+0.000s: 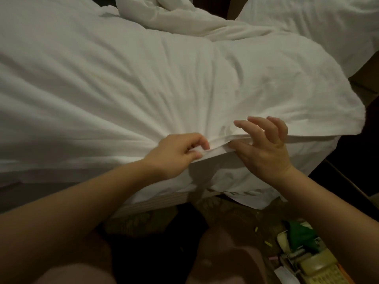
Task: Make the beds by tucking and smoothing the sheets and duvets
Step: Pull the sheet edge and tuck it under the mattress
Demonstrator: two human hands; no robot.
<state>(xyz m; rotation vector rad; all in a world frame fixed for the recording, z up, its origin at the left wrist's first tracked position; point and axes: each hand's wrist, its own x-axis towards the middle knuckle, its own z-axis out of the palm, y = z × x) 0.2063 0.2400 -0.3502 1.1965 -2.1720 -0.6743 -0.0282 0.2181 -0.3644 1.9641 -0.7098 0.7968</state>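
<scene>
Near bed, left side: the duvet (102,78) lies spread over the mattress, fairly flat but lined with long creases that run toward the near edge. At that edge our left hand (176,152) has its fingers curled and pinches a small fold of the duvet's hem between thumb and fingertips; the creases fan out from this pinch, so we judge the cloth is under tension. Just to its right, our right hand (264,144) is spread wide, fingers apart and lifted off the cloth, gripping nothing; the thumb lies along the hem fold, and we cannot tell whether it presses. Below both hands a loose sheet (242,181) hangs untucked past the mattress side (155,199). Further right the duvet's corner juts out past the bed, not squared. At the head, a heap of bedding (184,23) sits crumpled. Far right, the second bed (317,23) shows rumpled white cover. On the carpet (225,212) at lower right, a telephone (320,269). Our reckoning: early to middle of the first bed. The duvet is laid; hem alignment, smoothing, tucking, the head end and the whole second bed are left.
</scene>
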